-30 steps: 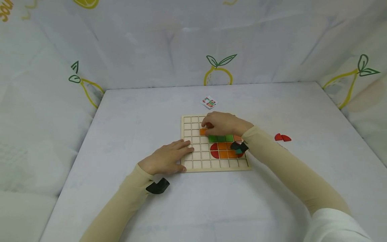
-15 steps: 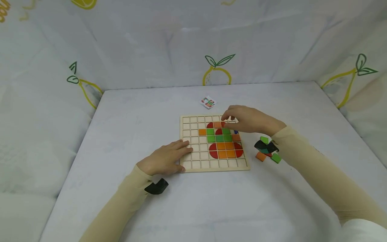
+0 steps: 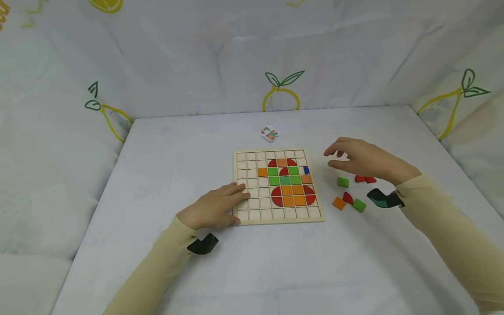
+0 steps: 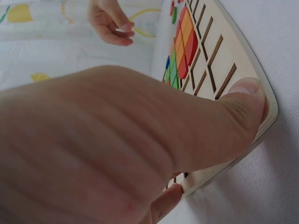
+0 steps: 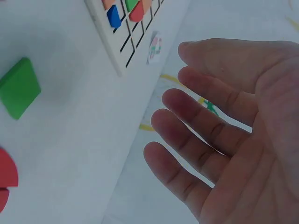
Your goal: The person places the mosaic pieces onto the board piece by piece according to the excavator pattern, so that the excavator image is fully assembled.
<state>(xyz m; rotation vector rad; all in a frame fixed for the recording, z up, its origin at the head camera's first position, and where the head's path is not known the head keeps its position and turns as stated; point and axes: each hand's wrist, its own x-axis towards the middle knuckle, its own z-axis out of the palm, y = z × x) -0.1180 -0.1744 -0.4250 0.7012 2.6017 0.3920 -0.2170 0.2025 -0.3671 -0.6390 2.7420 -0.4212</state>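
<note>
A wooden grid board (image 3: 256, 214) lies on the white table, with orange, green, red and blue tiles set in its cells, mostly on the right half. My left hand (image 3: 214, 205) rests on the board's near left corner; in the left wrist view the thumb (image 4: 243, 105) lies along the rim. My right hand (image 3: 364, 158) hovers right of the board with relaxed fingers and holds nothing. Below it lie loose tiles: a green square (image 3: 343, 182), a red quarter-circle (image 3: 348, 197), an orange square (image 3: 339, 203) and another green square (image 3: 359, 205).
Two red quarter-circle tiles (image 3: 365, 179) lie farther right, partly under the right wrist in the head view. A small pattern card (image 3: 269, 133) sits behind the board. White cloth (image 3: 197, 52) printed with lemons hangs around the back and sides of the table.
My right hand has moved from the board's upper cells out to the right, off the board. Tiles formerly hidden under it and its arm now show. My left hand stays in place.
</note>
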